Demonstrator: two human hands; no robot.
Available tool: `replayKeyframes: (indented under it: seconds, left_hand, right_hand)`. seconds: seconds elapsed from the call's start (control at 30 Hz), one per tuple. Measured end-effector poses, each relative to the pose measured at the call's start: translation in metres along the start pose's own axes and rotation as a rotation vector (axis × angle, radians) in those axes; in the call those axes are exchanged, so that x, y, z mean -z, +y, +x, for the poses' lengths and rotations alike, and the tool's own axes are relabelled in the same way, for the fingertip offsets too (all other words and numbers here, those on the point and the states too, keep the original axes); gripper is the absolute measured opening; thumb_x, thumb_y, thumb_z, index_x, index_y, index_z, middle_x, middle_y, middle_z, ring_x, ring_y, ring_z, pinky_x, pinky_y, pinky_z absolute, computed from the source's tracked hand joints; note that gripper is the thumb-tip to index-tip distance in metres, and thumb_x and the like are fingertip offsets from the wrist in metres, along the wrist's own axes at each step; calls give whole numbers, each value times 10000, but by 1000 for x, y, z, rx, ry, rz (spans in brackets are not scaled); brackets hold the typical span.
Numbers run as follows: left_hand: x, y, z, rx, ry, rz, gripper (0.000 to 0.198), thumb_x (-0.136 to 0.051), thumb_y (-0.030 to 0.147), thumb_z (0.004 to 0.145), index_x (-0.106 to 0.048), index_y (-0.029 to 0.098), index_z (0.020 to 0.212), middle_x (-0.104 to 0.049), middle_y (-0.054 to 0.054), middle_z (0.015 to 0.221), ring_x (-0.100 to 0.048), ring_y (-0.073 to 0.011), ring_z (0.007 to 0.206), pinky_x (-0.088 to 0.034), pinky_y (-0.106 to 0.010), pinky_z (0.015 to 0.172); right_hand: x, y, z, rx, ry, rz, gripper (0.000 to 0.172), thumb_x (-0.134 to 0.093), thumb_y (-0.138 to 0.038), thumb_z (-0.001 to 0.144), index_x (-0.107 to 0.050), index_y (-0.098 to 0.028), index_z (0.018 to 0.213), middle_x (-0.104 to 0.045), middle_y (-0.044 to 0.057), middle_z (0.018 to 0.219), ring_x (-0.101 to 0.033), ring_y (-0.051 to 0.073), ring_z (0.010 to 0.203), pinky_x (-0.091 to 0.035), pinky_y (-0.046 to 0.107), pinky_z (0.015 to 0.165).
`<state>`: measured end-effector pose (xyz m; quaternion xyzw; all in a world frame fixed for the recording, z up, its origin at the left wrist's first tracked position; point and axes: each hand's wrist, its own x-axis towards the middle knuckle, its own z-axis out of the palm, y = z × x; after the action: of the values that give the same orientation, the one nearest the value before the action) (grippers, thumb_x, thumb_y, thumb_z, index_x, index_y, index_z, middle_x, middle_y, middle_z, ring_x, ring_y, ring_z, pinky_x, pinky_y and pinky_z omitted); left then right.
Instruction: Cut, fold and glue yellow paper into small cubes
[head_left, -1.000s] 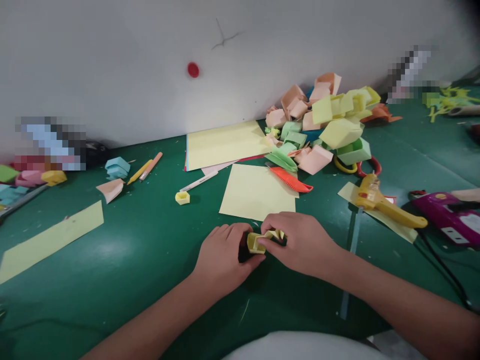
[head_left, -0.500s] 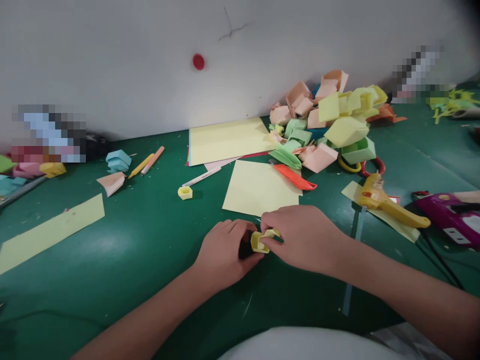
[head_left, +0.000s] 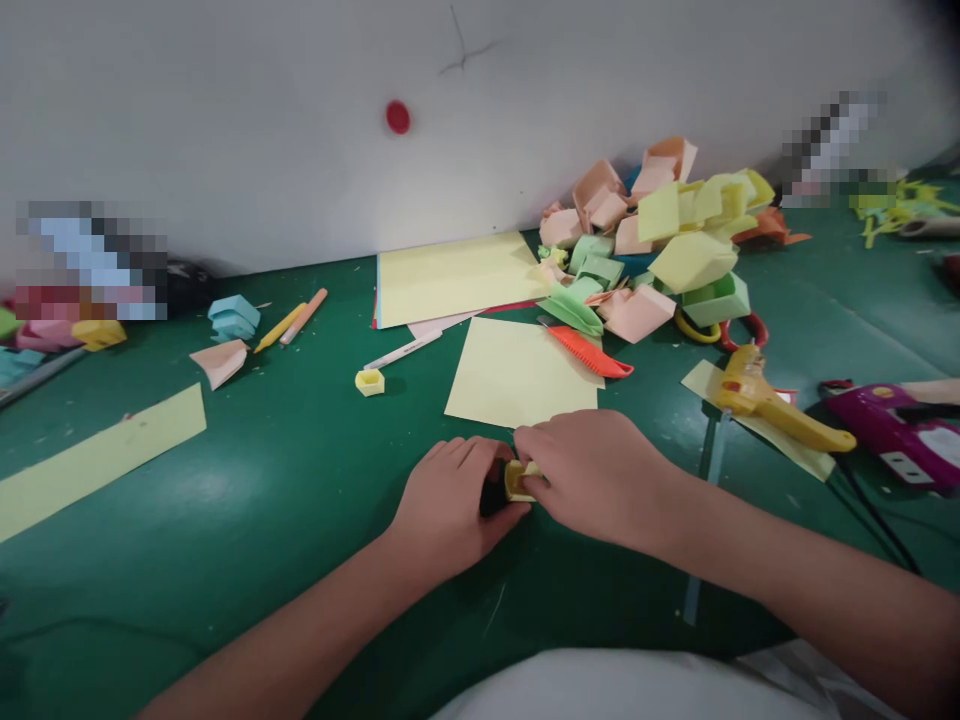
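Between both hands is a small folded yellow paper piece (head_left: 514,482), shaped like a little open box. My left hand (head_left: 450,500) curls round its left side, thumb below and fingers above. From the right, my right hand (head_left: 589,480) pinches its near wall, covering much of the piece. Just beyond the hands lies a pale yellow sheet (head_left: 510,375) with a red-orange cutter (head_left: 589,350) across its right corner. A similar small yellow paper ring (head_left: 370,382) stands on the green table, to the upper left of my left hand.
A yellow glue gun (head_left: 780,405) rests at right on a paper strip, with a purple tool (head_left: 892,425) beyond it. Folded paper boxes (head_left: 645,240) are heaped at the back right. A white pen (head_left: 403,350) and a long yellow strip (head_left: 105,458) lie to the left.
My right hand has moved slightly left and closed over the piece. The yellow flap that stuck up between its fingers no longer shows. My left hand has barely moved.
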<state>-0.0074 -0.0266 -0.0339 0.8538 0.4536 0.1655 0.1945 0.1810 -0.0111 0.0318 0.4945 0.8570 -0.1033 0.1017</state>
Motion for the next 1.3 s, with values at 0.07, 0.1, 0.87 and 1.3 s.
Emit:
replayKeyframes:
  seconds: [0.07,0.1,0.87,1.3]
  left_hand:
    - [-1,-1,-1,-6,14,-7,341,-701,428,858,-574,213,1091,-694,-44,1005,-631,-260,870,-446,-384,717]
    - [-1,-1,-1,-11,19,-13,340,-702,417,860,-570,213,1099,-693,-44,1014,-633,-260,880,-452,-385,722]
    - [-3,-4,0,-97,39,-9,310,-694,343,870,-524,221,1098,-674,-42,996,-644,-258,882,-478,-384,716]
    - [-4,-4,0,-98,59,-2,280,-712,324,843,-509,223,1008,-637,-26,890,-629,-226,800,-443,-328,634]
  right_hand:
    - [2,-1,0,12,-9,-26,71,-524,-233,896,-565,-192,855,-678,49,748,-622,186,642,-206,279,522]
    - [2,-1,-1,12,-8,-37,66,-522,-239,903,-560,-188,887,-677,52,747,-623,187,632,-206,278,515]
    - [16,7,20,111,-115,-130,191,-555,-288,870,-586,-174,1021,-692,80,736,-674,255,633,-291,287,507]
    - [34,-2,32,172,-272,-130,270,-574,-318,845,-598,-154,1058,-715,111,812,-685,277,675,-319,311,512]
